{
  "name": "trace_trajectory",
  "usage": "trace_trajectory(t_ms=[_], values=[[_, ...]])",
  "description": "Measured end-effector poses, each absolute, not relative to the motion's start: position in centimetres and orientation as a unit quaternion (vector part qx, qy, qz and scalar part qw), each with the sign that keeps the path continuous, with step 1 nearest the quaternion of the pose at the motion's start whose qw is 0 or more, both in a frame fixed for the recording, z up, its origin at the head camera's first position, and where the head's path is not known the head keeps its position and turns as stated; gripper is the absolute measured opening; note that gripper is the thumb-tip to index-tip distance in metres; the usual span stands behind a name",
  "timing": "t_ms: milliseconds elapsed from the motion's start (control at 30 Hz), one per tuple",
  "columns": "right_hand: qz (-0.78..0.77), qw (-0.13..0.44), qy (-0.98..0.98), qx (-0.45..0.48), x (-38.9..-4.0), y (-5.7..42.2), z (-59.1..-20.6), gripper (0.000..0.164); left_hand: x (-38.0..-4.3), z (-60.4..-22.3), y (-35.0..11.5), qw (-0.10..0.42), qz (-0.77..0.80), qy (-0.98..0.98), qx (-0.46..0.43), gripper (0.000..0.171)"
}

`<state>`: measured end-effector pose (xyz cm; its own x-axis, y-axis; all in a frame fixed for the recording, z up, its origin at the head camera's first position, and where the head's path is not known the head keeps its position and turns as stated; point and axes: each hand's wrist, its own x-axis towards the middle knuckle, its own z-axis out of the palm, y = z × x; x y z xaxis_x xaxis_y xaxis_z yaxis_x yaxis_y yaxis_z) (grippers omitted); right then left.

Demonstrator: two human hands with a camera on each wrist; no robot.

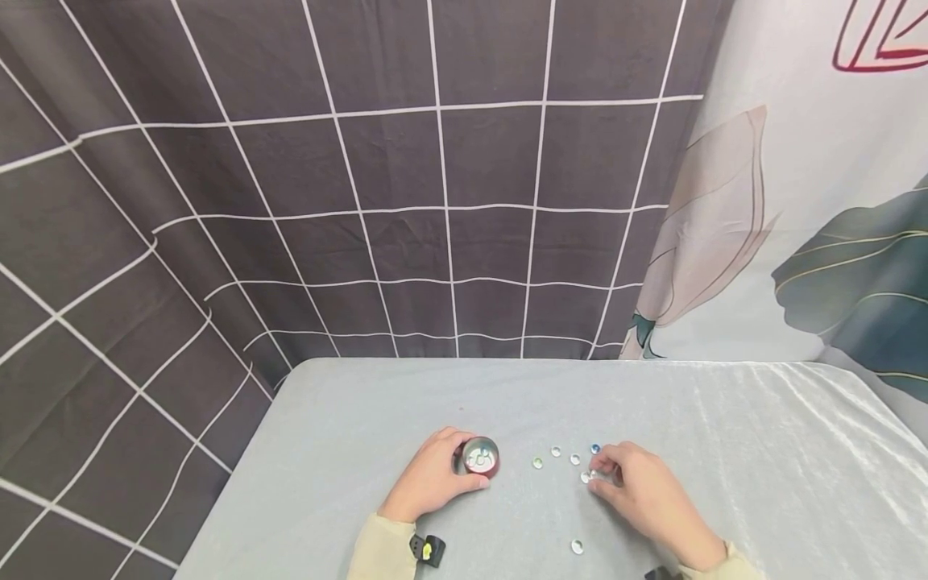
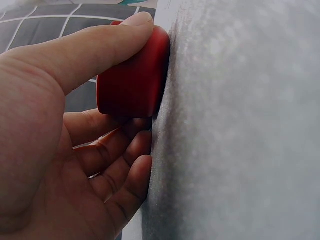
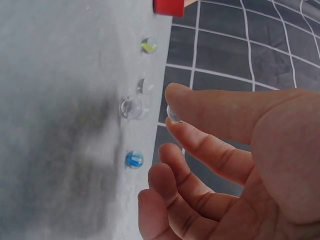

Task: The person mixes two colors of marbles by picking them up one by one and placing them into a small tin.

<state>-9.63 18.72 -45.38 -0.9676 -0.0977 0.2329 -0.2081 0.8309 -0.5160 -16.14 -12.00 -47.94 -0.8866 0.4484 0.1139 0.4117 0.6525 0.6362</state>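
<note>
My left hand [image 1: 432, 474] grips a small red cup [image 2: 132, 75] on the cloth, thumb on one side and fingers on the other. From the head view the cup's mouth faces up, with a few glassy marbles in its bright inside. My right hand [image 1: 644, 490] pinches a clear marble [image 3: 173, 114] between thumb and index finger, a little above the cloth. Close by its fingertips lie a blue marble [image 1: 595, 449] and a clear marble [image 1: 585, 478]. Its other fingers are loosely bent.
Between the hands lie a yellow-green marble [image 1: 537, 462] and two clear marbles, one farther back [image 1: 556, 451]. Another clear marble [image 1: 577, 547] sits nearer the front. A pale grey cloth [image 1: 348, 411] covers the table; a dark gridded curtain [image 1: 391, 250] hangs behind it.
</note>
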Motion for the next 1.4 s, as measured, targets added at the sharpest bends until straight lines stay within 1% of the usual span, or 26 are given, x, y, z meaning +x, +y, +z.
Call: trace_trajectory(t_ms=[167, 533, 1100, 1400], values=[[0.281, 0.100, -0.951, 0.087, -9.9, 18.2, -45.1, 0.024, -16.2, -48.0, -12.0, 0.025, 0.343, 0.908, 0.238, 0.059], [0.290, 0.076, -0.950, 0.087, -10.3, 17.3, -44.8, 0.021, -16.1, -47.7, -11.9, 0.029, 0.346, 0.908, 0.234, 0.059], [0.302, 0.092, -0.942, 0.110, -10.9, 16.0, -44.6, 0.023, -16.2, -47.9, -11.9, 0.037, 0.344, 0.910, 0.230, 0.062], [0.306, 0.086, -0.942, 0.110, -11.2, 14.9, -44.4, 0.022, -16.1, -47.8, -11.9, 0.029, 0.342, 0.910, 0.234, 0.061]])
